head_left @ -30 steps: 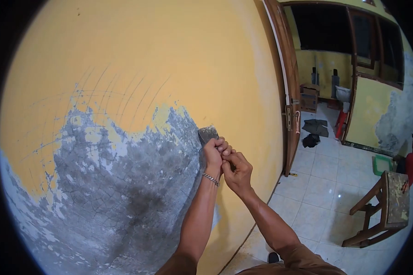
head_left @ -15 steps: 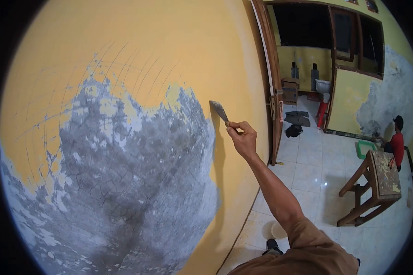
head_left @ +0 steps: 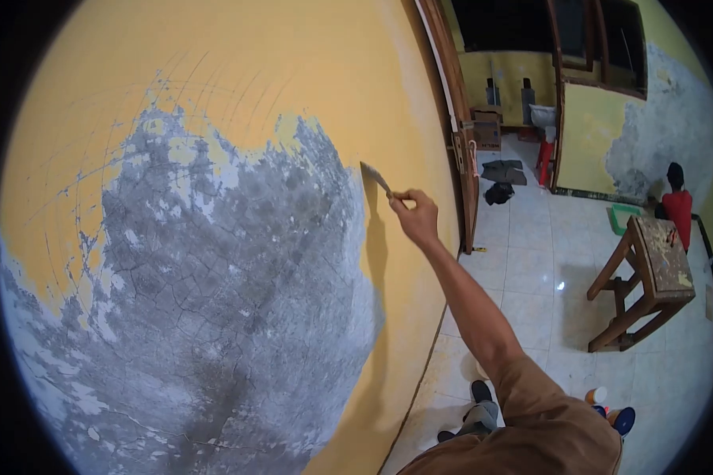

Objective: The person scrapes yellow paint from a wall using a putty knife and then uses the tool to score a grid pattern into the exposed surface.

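Observation:
My right hand (head_left: 417, 216) pinches the handle of a scraper (head_left: 375, 177) with a thin metal blade. Its blade tip lies close to the yellow painted wall (head_left: 408, 269), just right of the ragged paint edge. Left of the blade spreads a large bare grey patch (head_left: 238, 261) with cracks and pale flecks. Thin curved scratches mark the yellow paint above that patch. A dark shadow of the hand and tool runs down the wall below the blade. My left hand is out of the frame.
A wooden door (head_left: 458, 150) stands beside the wall. On the tiled floor is a paint-spattered wooden stool (head_left: 664, 249). A person (head_left: 676, 207) in red crouches by the far wall near a green tray (head_left: 623, 218). Small cans (head_left: 622, 420) stand at lower right.
The view has tilted downward, bringing the cans and more of my feet into sight. Against the wall, the scraper has shifted slightly down and right, still held in my right hand.

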Action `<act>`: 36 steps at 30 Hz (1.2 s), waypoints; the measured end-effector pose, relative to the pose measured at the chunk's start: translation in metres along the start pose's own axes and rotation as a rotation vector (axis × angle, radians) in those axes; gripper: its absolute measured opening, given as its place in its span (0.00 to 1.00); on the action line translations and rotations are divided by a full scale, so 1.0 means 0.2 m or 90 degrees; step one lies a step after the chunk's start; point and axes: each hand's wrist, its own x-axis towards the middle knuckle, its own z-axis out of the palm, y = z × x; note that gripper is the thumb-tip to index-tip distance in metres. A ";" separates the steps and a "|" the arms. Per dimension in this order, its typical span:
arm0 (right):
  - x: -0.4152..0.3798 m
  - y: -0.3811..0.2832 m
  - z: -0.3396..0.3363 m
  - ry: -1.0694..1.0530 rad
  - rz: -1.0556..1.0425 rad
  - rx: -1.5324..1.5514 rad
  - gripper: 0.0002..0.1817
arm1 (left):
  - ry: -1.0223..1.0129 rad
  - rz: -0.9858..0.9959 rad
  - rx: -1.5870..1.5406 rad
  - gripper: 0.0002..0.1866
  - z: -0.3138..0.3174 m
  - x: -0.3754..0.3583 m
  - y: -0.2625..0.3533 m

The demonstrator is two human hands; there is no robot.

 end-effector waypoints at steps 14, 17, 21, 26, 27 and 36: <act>-1.33 -0.01 -0.17 -0.142 0.103 0.029 0.15 | 0.045 -0.037 0.012 0.23 -0.11 0.00 -0.11; -1.18 0.03 -0.11 -0.089 0.108 0.052 0.15 | 0.056 -0.048 0.002 0.23 -0.13 -0.01 -0.15; -1.30 -0.01 -0.17 -0.118 0.097 0.021 0.12 | 0.067 -0.049 -0.005 0.23 -0.17 0.03 -0.11; -0.99 0.03 -0.09 -0.030 0.079 0.031 0.13 | 0.075 -0.052 -0.013 0.24 -0.17 0.06 -0.08; -0.96 0.04 -0.10 -0.028 0.080 0.033 0.13 | 0.032 0.048 -0.036 0.22 -0.10 0.06 0.14; -0.95 0.06 -0.23 -0.159 0.074 0.024 0.13 | -0.275 0.354 -0.188 0.24 0.77 -0.03 1.98</act>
